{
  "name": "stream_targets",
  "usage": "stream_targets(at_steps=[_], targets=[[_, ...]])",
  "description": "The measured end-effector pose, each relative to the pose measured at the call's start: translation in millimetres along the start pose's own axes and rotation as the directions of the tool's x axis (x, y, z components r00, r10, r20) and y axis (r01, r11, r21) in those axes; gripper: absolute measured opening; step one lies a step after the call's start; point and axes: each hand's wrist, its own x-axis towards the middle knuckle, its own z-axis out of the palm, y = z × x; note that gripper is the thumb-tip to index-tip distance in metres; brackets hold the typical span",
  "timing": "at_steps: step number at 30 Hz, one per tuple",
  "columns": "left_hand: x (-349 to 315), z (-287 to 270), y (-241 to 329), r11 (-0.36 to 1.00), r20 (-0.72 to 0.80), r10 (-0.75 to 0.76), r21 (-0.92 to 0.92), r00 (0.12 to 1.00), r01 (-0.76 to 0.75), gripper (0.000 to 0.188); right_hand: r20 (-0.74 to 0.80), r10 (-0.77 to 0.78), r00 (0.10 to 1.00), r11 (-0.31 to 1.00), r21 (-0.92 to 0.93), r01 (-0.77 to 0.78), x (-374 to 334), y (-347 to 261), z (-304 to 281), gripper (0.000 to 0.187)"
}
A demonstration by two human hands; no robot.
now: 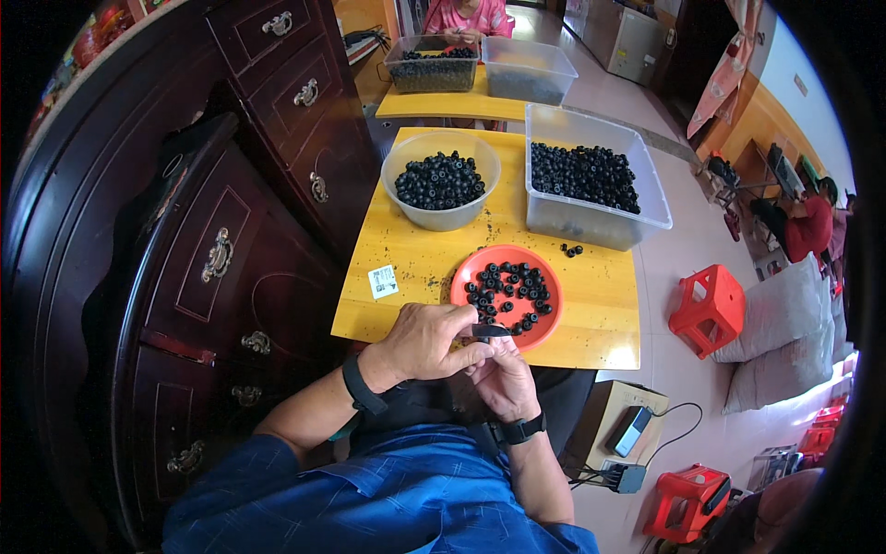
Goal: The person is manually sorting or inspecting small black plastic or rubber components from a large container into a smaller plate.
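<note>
The dark carved wooden cabinet [231, 231] fills the nine o'clock side of the view, its drawers fitted with pale metal handles. Beside it, running toward twelve o'clock, stands the yellow table [425, 258], flecked with dark crumbs. At one o'clock on the table sits a clear rectangular tub [646, 198] heaped with small black ring-shaped parts; at eleven o'clock a round clear bowl [406, 175] holds more of the same. Nearer the person, just right of centre, an orange plate [461, 277] carries a loose scatter of the rings, and a small white card [382, 282] lies to its left. A red plastic stool [709, 307] stands on the floor at three o'clock.

Both hands meet at the table's near edge, at six o'clock from the plate. The left hand [426, 343] is curled closed, its fingertips pinching a small black part [489, 331] from above. The right hand [503, 374] cups beneath, its fingers closed up against the same piece. Each wrist wears a dark band.

Judging by its look, the part is light, stiff moulded plastic or rubber, too small for a whole-hand hold; it should suit a fingertip pinch across its outer rim. It seems sturdy rather than fragile, though its smoothness and small size would let it slip and roll off easily.
</note>
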Motion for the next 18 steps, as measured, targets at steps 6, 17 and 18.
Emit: stream_targets(at_steps=[6,17,18], targets=[[-1,6,-4,0.998,0.028,0.011,0.054,1.000,-0.013,0.036,0.005,-0.037,0.999,0.999,0.017,0.037,1,1,0,0.015],[-1,2,-3,0.993,-0.043,-0.030,-0.119,0.999,0.025,0.036,0.039,-0.025,0.999,0.996,0.084,0.022,0,3,3,0.019],[-1,1,-3,0.992,-0.049,-0.027,-0.125,0.998,0.021,0.036,0.039,-0.022,0.999,0.996,0.085,0.018,0,3,4,0.019]])
